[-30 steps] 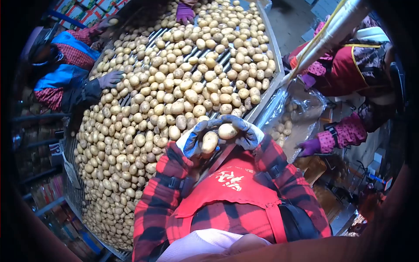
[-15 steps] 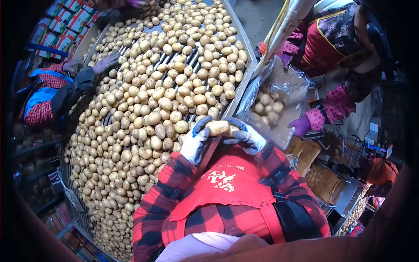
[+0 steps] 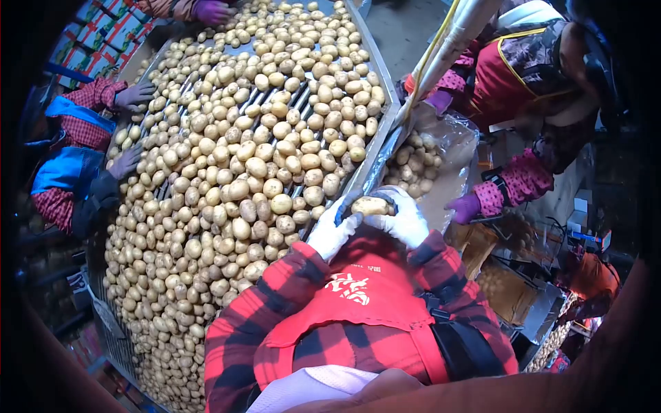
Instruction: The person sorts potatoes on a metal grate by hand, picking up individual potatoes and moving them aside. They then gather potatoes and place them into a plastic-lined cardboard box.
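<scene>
Between my two gloved hands, in front of the red apron (image 3: 365, 292), is one oblong potato (image 3: 370, 206). My left hand (image 3: 335, 227), in a white and blue glove, has its fingers closed on the potato's left end. On the other end my right hand (image 3: 403, 219), gloved alike, is closed as well. To the left lies a sorting table with a metal rim (image 3: 377, 148), covered with loose potatoes (image 3: 256, 167) over rollers.
A plastic-lined box (image 3: 458, 148) holding potatoes stands beyond the rim. A co-worker's purple glove (image 3: 464, 207) is beside it. Across the table are another person's gray gloves (image 3: 126, 162), and at the top a purple glove (image 3: 212, 12). A wrapped pole (image 3: 451, 51) slants at upper right.
Both my hands have moved right with the potato, and their grip has turned. The co-worker's gloves at left have drawn back from the potatoes. The purple glove at the top has come further into view.
</scene>
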Demonstrator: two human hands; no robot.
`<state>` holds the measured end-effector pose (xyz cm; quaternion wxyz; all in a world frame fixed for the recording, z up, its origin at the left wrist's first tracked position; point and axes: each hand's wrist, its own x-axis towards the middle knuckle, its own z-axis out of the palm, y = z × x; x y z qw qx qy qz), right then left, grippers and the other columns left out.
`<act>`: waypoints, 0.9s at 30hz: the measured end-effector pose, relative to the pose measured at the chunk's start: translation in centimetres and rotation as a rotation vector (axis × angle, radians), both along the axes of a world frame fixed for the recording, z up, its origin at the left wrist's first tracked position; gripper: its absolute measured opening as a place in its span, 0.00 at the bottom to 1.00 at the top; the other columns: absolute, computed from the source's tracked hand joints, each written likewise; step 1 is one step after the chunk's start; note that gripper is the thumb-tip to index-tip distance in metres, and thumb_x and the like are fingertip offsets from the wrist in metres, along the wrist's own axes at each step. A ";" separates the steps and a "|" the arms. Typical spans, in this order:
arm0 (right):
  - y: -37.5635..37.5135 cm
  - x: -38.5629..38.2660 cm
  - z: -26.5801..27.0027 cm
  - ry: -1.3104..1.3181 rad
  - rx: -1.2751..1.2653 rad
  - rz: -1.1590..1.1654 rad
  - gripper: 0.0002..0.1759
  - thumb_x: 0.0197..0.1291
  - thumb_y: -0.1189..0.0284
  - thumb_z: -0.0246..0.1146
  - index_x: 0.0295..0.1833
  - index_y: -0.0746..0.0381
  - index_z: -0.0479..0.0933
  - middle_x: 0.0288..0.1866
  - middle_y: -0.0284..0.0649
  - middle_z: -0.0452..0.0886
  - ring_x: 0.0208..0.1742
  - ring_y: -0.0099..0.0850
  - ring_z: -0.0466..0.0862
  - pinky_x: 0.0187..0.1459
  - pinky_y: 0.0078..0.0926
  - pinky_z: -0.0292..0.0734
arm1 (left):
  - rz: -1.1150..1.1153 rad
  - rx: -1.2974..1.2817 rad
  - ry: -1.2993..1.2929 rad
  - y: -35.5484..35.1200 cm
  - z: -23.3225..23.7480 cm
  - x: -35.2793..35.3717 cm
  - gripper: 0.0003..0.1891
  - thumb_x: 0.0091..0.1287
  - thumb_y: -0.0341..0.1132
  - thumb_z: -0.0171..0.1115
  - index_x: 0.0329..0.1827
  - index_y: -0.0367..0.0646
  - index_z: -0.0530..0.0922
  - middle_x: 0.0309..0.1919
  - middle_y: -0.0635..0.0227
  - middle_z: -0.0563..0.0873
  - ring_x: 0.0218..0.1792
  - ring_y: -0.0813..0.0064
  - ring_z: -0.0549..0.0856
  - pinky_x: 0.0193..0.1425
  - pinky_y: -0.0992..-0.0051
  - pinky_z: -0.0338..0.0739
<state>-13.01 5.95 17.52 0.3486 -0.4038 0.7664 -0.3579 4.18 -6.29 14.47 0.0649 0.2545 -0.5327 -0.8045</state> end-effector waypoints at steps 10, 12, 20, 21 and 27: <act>0.2 0.8 1.7 0.271 0.057 -0.012 0.35 0.47 0.54 0.77 0.60 0.59 0.83 0.67 0.50 0.77 0.68 0.50 0.76 0.69 0.46 0.72 | -0.011 0.114 0.013 0.3 -1.0 0.2 0.33 0.75 0.39 0.62 0.79 0.35 0.64 0.72 0.57 0.75 0.72 0.67 0.73 0.76 0.67 0.69; 1.3 0.1 1.8 0.237 0.082 -0.055 0.35 0.47 0.54 0.77 0.60 0.59 0.83 0.68 0.50 0.76 0.69 0.50 0.76 0.70 0.46 0.72 | -0.035 0.076 0.016 0.4 -1.1 0.3 0.30 0.76 0.35 0.60 0.79 0.36 0.64 0.72 0.57 0.74 0.72 0.67 0.73 0.76 0.67 0.69; 4.6 -5.5 -4.5 0.721 0.335 -0.213 0.39 0.50 0.56 0.76 0.69 0.54 0.78 0.79 0.48 0.65 0.80 0.52 0.62 0.77 0.45 0.63 | 0.110 0.250 -0.093 0.4 -3.7 2.4 0.27 0.75 0.31 0.58 0.77 0.39 0.68 0.67 0.62 0.80 0.65 0.67 0.81 0.69 0.66 0.75; 5.2 -5.7 -6.0 0.723 0.337 -0.241 0.39 0.50 0.56 0.76 0.69 0.53 0.78 0.80 0.49 0.64 0.80 0.54 0.60 0.77 0.47 0.61 | 0.044 0.196 -0.071 0.0 -5.0 2.9 0.27 0.75 0.33 0.60 0.76 0.40 0.68 0.67 0.62 0.80 0.65 0.65 0.81 0.70 0.65 0.76; 9.2 -6.6 -8.9 -0.702 -0.269 -0.747 0.29 0.59 0.84 0.70 0.68 0.67 0.76 0.55 0.41 0.87 0.51 0.35 0.88 0.48 0.31 0.88 | 0.047 0.041 -0.183 -0.9 -5.6 6.2 0.23 0.77 0.28 0.54 0.74 0.37 0.72 0.62 0.63 0.82 0.61 0.73 0.83 0.63 0.73 0.79</act>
